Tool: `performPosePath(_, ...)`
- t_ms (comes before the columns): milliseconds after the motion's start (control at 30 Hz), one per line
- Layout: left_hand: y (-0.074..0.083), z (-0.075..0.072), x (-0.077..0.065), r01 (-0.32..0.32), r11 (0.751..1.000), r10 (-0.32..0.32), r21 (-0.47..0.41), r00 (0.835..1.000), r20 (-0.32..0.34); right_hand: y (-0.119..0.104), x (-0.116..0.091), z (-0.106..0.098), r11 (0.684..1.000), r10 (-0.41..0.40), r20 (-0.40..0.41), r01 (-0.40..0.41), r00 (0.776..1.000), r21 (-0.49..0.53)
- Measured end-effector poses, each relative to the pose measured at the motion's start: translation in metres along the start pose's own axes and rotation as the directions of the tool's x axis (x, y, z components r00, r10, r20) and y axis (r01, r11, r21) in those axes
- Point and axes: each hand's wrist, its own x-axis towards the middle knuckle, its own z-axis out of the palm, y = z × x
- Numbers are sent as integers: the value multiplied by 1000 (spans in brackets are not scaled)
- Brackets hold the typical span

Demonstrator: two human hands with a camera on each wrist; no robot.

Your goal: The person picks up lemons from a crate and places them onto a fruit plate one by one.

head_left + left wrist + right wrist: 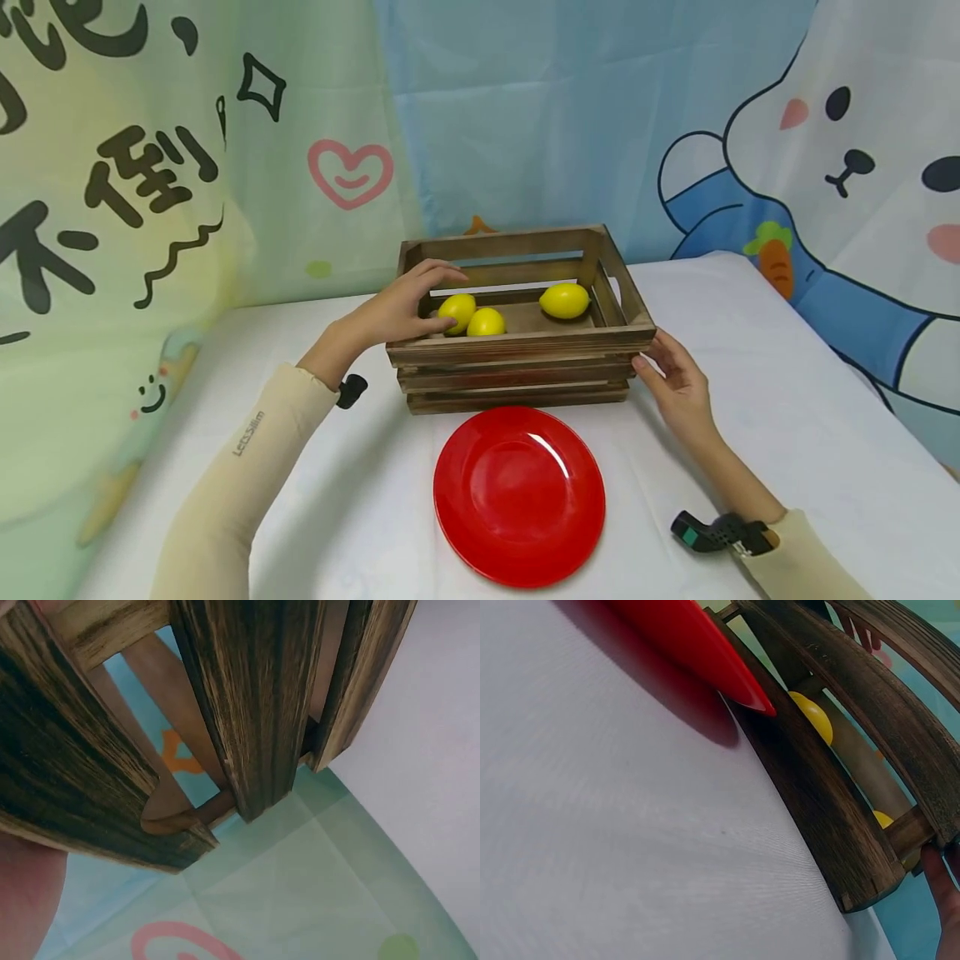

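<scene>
A dark wooden slatted crate (pixel 517 358) stands mid-table with three yellow lemons inside: two together at its left (pixel 457 310) (pixel 487 322) and one at the back right (pixel 564 300). My left hand (pixel 431 292) reaches over the crate's left end wall, fingers curled over its top rim, close to the leftmost lemon. My right hand (pixel 651 354) holds the crate's front right corner, thumb on the front slat. A red plate (pixel 519 495) lies bare just in front of the crate. The left wrist view shows only crate slats (pixel 247 697) up close. The right wrist view shows the crate (pixel 817 802), the plate's rim (pixel 697 645) and a lemon (pixel 814 716).
A white cloth covers the table (pixel 787 400). Close behind the crate hangs a printed backdrop (pixel 525 108) with a heart and a cartoon rabbit. The table's right edge (pixel 885 392) runs diagonally. A black wrist camera (pixel 720 533) sits on my right forearm.
</scene>
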Motion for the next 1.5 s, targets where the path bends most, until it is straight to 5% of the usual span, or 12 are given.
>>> performPosePath(567, -20, -15, 33, -21, 999, 27, -38, 987, 160, -5, -2, -1, 995, 62, -64, -67, 996, -76)
performPosePath(933, -24, -19, 59, 133, 990, -112, -43, 938, 327, -1, -5, -1, 994, 64, -111, -73, 992, -84)
performPosePath(1233, -26, -9, 69, 110, 990, -72, -90, 933, 352, -1, -8, -2, 997, 6, -80, -12, 997, -76)
performPosePath(1333, -25, -9, 73, 178, 981, -143, -74, 929, 342, 0, -8, -3, 997, -17, -73, 12, 997, -70)
performPosePath(1500, -27, -9, 78, 326, 945, -294, -38, 893, 341, 2, -9, -3, 999, -34, -62, 31, 997, -37)
